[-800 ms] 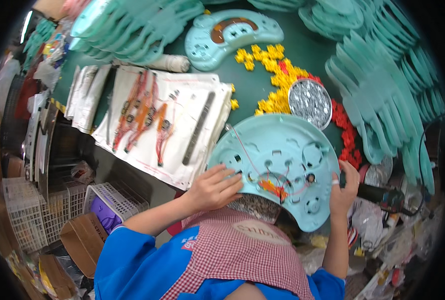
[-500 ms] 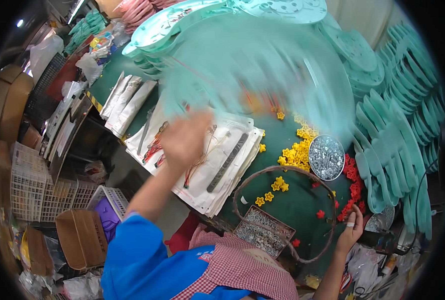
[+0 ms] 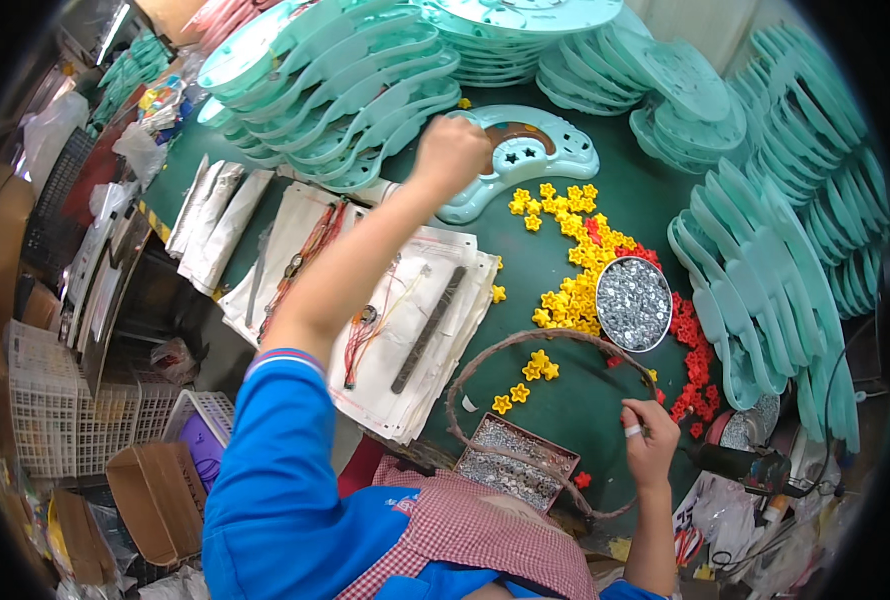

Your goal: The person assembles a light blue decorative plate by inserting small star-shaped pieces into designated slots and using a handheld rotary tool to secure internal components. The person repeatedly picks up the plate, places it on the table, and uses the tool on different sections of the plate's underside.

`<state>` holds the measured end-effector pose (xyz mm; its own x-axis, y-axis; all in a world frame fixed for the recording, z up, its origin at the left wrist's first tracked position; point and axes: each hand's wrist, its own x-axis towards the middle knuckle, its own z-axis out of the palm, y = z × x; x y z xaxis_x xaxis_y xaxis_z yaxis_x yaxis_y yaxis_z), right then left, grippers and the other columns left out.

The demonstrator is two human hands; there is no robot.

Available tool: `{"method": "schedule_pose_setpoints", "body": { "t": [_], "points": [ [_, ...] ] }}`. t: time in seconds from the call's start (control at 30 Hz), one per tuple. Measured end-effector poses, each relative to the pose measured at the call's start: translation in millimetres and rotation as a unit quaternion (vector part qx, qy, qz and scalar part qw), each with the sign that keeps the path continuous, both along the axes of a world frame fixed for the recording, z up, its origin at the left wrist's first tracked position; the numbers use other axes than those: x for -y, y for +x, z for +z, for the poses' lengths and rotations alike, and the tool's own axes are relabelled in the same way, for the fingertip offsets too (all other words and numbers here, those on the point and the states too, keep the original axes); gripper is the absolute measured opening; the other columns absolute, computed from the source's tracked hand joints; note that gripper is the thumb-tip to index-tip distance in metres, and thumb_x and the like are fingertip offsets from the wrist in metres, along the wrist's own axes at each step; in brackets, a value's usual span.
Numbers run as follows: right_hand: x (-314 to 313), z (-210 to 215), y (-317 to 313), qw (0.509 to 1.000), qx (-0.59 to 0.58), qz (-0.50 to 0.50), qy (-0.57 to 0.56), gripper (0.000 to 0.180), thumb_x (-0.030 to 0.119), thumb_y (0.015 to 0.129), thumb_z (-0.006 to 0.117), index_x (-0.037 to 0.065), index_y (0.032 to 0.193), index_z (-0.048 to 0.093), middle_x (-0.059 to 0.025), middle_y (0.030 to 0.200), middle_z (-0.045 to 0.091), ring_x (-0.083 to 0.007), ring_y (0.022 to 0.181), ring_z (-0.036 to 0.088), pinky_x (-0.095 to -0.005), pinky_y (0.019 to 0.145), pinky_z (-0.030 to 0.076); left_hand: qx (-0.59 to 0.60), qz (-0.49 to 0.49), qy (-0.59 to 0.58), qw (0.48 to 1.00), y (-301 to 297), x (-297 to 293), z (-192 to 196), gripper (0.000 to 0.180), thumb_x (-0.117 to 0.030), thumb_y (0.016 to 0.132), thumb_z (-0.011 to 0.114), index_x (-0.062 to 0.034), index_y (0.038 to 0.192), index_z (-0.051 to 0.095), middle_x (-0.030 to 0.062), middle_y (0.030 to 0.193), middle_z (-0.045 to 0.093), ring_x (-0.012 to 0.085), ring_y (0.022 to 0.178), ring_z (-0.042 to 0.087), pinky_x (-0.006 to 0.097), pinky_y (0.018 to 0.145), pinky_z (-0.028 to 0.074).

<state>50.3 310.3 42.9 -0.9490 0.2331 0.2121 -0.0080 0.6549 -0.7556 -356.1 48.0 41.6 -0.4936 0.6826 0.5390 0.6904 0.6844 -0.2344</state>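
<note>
A curved teal plastic panel (image 3: 565,160) with star-shaped cut-outs and a brown arch lies at the far middle of the green table. My left hand (image 3: 452,155) is closed at its left part, fingers curled round the edge; the fingertips are hidden. Over the near right part of the table, my right hand (image 3: 651,440) is held up with its fingers curled in, a white band round one finger. Whatever it may hold is too small to make out. Beside it are a brown cord-wrapped hoop (image 3: 452,400) and a black power tool (image 3: 735,462).
Teal panel stacks (image 3: 345,90) line the far side, more (image 3: 765,300) the right. Yellow stars (image 3: 570,300) and red stars (image 3: 693,350) surround a round tin of screws (image 3: 634,305). A box of small metal parts (image 3: 515,460) sits near me. Wires (image 3: 360,335) lie on white sheets (image 3: 405,400).
A teal panel blurred by motion has given way to one lying still on the table. My left hand has moved farther away and right; my right hand has risen from the red stars and curled.
</note>
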Motion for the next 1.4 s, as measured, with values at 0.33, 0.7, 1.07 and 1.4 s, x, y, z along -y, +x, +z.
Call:
{"method": "schedule_pose_setpoints", "body": {
  "t": [0.33, 0.7, 1.07, 1.4],
  "points": [
    [7, 6, 4, 0.998, -0.014, 0.031, 0.050, 0.009, 0.000, 0.081, 0.069, 0.001, 0.089, 0.069, -0.0130, 0.080, 0.067, -0.0285, 0.073, 0.066, -0.0341, 0.067, 0.051, 0.111, 0.103, 0.027, 0.988, -9, -88, -67, 0.035, -0.009, 0.073, 0.071, -0.0154, 0.106, 0.061, 0.0081, 0.090, 0.068, 0.0235, 0.093, 0.063, 0.037, 0.076, 0.048],
    [2, 9, -46, 0.926, -0.073, -0.070, -0.365, 0.055, 0.022, 0.098, 0.058, 0.000, 0.145, 0.040, -0.0141, 0.133, 0.053, -0.0226, 0.119, 0.053, -0.0347, 0.097, 0.046, 0.609, -0.272, 0.568, 0.482, 104, -71, 93, 0.030, -0.014, 0.096, 0.058, -0.0070, 0.126, 0.059, -0.0023, 0.097, 0.066, 0.0090, 0.085, 0.060, 0.027, 0.082, 0.050],
    [-19, 37, -36, 0.840, -0.055, -0.053, -0.537, 0.043, 0.018, 0.098, 0.056, 0.001, 0.137, 0.049, -0.0113, 0.128, 0.059, -0.0173, 0.114, 0.058, -0.0325, 0.096, 0.047, 0.789, -0.269, 0.529, 0.161, 256, 8, 1, 0.061, -0.018, 0.094, 0.062, -0.0156, 0.149, 0.035, 0.0074, 0.136, 0.053, 0.0231, 0.124, 0.052, 0.045, 0.106, 0.043],
    [-72, -22, 23, 0.956, 0.172, -0.133, -0.197, 0.028, 0.011, 0.092, 0.064, -0.001, 0.117, 0.066, -0.0018, 0.094, 0.067, -0.0112, 0.080, 0.060, -0.0280, 0.074, 0.048, 0.621, -0.019, 0.173, 0.764, 201, 38, 0, 0.031, -0.028, 0.094, 0.059, -0.0032, 0.110, 0.070, 0.0126, 0.101, 0.071, 0.0248, 0.083, 0.069, 0.040, 0.077, 0.055]
  ]
}}
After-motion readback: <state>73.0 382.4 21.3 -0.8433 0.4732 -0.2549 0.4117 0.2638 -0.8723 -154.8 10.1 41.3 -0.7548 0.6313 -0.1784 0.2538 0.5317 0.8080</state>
